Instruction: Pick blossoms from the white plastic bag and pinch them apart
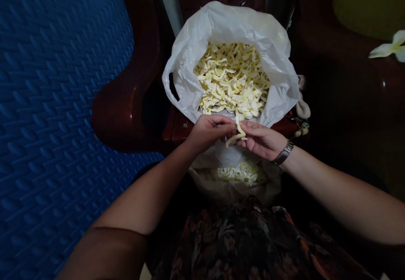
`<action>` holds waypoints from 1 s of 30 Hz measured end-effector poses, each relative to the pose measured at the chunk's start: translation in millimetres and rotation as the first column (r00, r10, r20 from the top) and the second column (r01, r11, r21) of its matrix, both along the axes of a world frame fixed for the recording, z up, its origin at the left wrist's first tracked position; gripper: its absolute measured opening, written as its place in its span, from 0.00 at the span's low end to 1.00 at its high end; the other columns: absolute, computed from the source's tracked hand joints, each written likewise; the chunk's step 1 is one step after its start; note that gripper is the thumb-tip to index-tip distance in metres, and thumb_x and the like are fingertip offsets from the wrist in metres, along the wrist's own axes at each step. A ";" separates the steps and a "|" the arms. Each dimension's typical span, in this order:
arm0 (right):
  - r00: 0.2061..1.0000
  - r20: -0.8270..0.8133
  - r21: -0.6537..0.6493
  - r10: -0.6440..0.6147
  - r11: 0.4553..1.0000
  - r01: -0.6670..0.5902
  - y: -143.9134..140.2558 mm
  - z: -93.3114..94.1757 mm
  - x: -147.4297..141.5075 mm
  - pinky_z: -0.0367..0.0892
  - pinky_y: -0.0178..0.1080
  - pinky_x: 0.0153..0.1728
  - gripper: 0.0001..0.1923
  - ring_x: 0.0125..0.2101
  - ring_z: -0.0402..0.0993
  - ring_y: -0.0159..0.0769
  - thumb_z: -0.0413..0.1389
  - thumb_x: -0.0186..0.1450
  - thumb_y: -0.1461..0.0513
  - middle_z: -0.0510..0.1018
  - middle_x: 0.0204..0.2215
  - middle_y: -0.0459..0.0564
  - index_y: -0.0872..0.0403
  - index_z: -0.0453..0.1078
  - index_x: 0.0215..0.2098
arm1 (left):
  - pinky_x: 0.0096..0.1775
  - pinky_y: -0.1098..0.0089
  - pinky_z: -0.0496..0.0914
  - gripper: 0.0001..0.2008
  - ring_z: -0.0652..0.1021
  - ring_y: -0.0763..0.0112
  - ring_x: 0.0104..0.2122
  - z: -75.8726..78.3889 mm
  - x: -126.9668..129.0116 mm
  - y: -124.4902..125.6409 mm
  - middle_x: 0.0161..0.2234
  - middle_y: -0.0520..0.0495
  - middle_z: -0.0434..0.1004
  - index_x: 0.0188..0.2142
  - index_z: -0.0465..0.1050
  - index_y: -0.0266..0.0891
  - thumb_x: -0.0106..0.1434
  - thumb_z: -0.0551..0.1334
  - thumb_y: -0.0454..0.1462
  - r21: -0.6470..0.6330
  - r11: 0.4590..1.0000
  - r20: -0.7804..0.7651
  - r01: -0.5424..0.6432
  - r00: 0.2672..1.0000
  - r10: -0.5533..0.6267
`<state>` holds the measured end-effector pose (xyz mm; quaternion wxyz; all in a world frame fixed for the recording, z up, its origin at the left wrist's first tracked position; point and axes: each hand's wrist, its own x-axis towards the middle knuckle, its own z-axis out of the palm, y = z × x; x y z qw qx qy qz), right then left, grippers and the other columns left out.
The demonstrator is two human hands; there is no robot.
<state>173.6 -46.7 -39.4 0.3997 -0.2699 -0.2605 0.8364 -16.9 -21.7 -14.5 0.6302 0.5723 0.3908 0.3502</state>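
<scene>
A pale yellow-white flower (pixel 240 133) with long curled petals is between my two hands, in front of an open white plastic bag (pixel 278 56). My left hand (pixel 212 133) pinches it from the left, fingers closed. From the other side my right hand (pixel 261 140), with a metal watch band on the wrist, grips the flower between thumb and fingers. Many similar flowers (pixel 232 81) fill the white bag. Below my hands, a second pale bag (pixel 234 192) holds whitish flower pieces (pixel 240 172), partly hidden by my hands.
Glossy dark red-brown wooden furniture (pixel 122 111) surrounds the bags. Blue textured matting (pixel 53 102) covers the left side. A loose white flower (pixel 392 50) lies at the far right, below a yellow-green surface (pixel 373 5). Small trinkets (pixel 303 109) hang right of the bag.
</scene>
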 end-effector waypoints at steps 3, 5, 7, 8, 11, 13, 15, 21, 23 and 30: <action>1.000 0.020 0.003 -0.020 1.000 0.020 -0.1 -1.2 0.3 0.77 0.30 0.40 0.11 0.33 0.79 0.28 0.72 0.56 0.61 0.82 0.32 0.46 0.56 0.78 0.33 | 0.25 0.77 0.69 0.09 0.75 0.78 0.22 -1.4 -0.2 0.4 0.25 0.49 0.81 0.31 0.82 0.35 0.54 0.71 0.40 0.009 1.000 -0.005 -0.001 1.000 0.001; 0.999 0.032 -0.001 -0.033 0.999 0.033 -0.2 -1.5 0.3 0.77 0.30 0.39 0.11 0.33 0.79 0.28 0.73 0.55 0.61 0.82 0.32 0.46 0.56 0.78 0.33 | 0.25 0.77 0.69 0.09 0.75 0.78 0.22 -2.2 -0.4 0.7 0.25 0.49 0.81 0.31 0.82 0.36 0.54 0.72 0.40 0.013 1.000 -0.004 -0.001 1.000 0.001; 0.998 0.045 -0.003 -0.041 0.999 0.041 0.0 -1.5 0.2 0.77 0.30 0.39 0.12 0.33 0.79 0.28 0.73 0.55 0.60 0.82 0.31 0.45 0.56 0.78 0.33 | 0.25 0.77 0.69 0.09 0.75 0.78 0.23 -2.5 -0.5 0.8 0.25 0.49 0.81 0.30 0.82 0.36 0.54 0.72 0.40 0.010 1.000 -0.006 -0.002 1.000 0.002; 0.998 0.051 -0.003 -0.043 0.999 0.043 0.1 -1.5 0.2 0.77 0.30 0.40 0.12 0.33 0.79 0.28 0.73 0.54 0.60 0.82 0.31 0.45 0.56 0.78 0.33 | 0.26 0.77 0.69 0.09 0.75 0.78 0.23 -2.4 -0.5 0.7 0.25 0.49 0.81 0.30 0.82 0.36 0.54 0.72 0.40 0.008 1.000 -0.006 -0.004 1.000 0.004; 0.996 0.072 0.004 -0.052 0.999 0.052 0.7 -1.3 0.3 0.76 0.30 0.39 0.13 0.33 0.79 0.28 0.74 0.54 0.60 0.82 0.31 0.45 0.56 0.78 0.32 | 0.25 0.77 0.69 0.08 0.75 0.78 0.22 -1.4 -0.2 0.4 0.24 0.49 0.80 0.30 0.82 0.36 0.54 0.72 0.39 0.011 1.000 -0.007 -0.005 1.000 0.005; 0.994 0.084 0.017 -0.065 0.998 0.064 1.0 -1.2 0.5 0.76 0.30 0.38 0.13 0.32 0.79 0.28 0.74 0.53 0.60 0.82 0.30 0.45 0.55 0.78 0.32 | 0.25 0.77 0.69 0.07 0.75 0.78 0.22 -0.8 0.1 0.2 0.25 0.49 0.80 0.30 0.82 0.36 0.54 0.71 0.39 0.011 1.000 -0.011 -0.005 1.000 0.005; 0.991 0.102 0.039 -0.082 0.996 0.078 1.0 -1.3 0.7 0.75 0.30 0.37 0.13 0.31 0.78 0.27 0.74 0.53 0.59 0.82 0.29 0.45 0.55 0.78 0.31 | 0.25 0.77 0.69 0.07 0.75 0.78 0.22 -0.6 0.4 0.4 0.25 0.49 0.81 0.30 0.82 0.36 0.54 0.71 0.38 0.009 1.000 -0.012 -0.004 1.000 0.004; 0.966 0.194 0.106 -0.170 0.983 0.151 -0.7 1.1 -0.1 0.70 0.30 0.32 0.16 0.28 0.75 0.26 0.75 0.50 0.57 0.80 0.27 0.43 0.53 0.76 0.30 | 0.25 0.76 0.70 0.08 0.74 0.78 0.21 -2.6 0.1 2.4 0.25 0.49 0.80 0.28 0.80 0.35 0.54 0.70 0.39 -0.012 1.000 0.004 0.018 1.000 -0.018; 0.955 0.219 0.127 -0.199 0.977 0.174 -1.7 3.2 -0.9 0.70 0.31 0.32 0.18 0.28 0.75 0.27 0.76 0.49 0.57 0.80 0.26 0.42 0.53 0.75 0.29 | 0.25 0.76 0.70 0.08 0.74 0.78 0.21 -3.0 0.0 3.0 0.24 0.49 0.80 0.28 0.79 0.35 0.54 0.70 0.39 -0.028 0.999 0.008 0.032 0.999 -0.032; 0.922 0.306 0.211 -0.236 0.961 0.176 -2.1 4.8 -3.5 0.67 0.33 0.30 0.22 0.25 0.70 0.27 0.76 0.46 0.53 0.76 0.23 0.40 0.52 0.73 0.30 | 0.24 0.76 0.67 0.08 0.73 0.78 0.20 -1.5 1.8 2.9 0.20 0.52 0.75 0.27 0.75 0.35 0.51 0.70 0.38 -0.056 0.998 -0.019 0.022 1.000 -0.023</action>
